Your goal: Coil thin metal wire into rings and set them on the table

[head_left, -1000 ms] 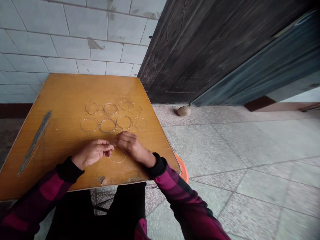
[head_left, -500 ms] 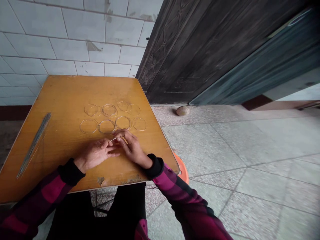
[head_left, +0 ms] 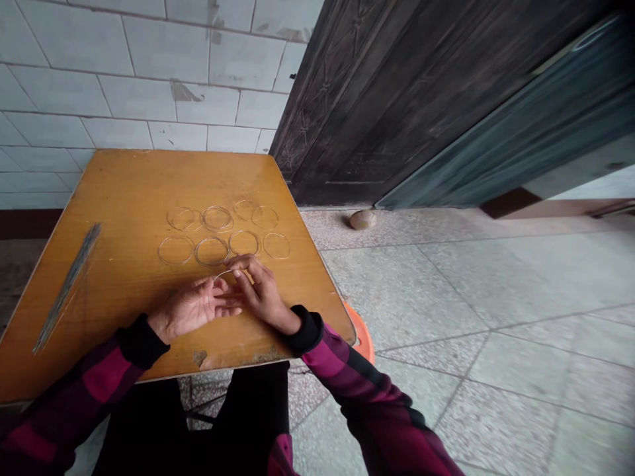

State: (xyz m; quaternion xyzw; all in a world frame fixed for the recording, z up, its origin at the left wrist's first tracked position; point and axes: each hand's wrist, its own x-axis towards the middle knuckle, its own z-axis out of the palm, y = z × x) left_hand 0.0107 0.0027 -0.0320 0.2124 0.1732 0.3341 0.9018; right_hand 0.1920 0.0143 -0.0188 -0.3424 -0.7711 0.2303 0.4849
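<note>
Between my two hands, above the near part of the table, is a thin curved wire [head_left: 223, 273]. My right hand [head_left: 260, 291] pinches one end between thumb and fingertips. My left hand [head_left: 193, 306] lies palm up, its thumb and index finger closed on the other part of the wire and its remaining fingers loosely curled. Just beyond my hands lie several wire rings [head_left: 211, 251] in two rough rows, some of them stacked or overlapping. To the left rests a bundle of straight grey wires [head_left: 67, 287], set at a slant.
The wooden table [head_left: 133, 182] has a worn, chipped front edge. A white tiled wall [head_left: 163, 59] stands behind it, and a dark door [head_left: 342, 132] at the back right. An orange stool [head_left: 366, 337] shows under the right edge. A roundish stone [head_left: 363, 219] sits on the floor.
More of the wire's curve shows between my hands now, bowed upward. My left fingers have shifted slightly. The rings and the wire bundle lie as before.
</note>
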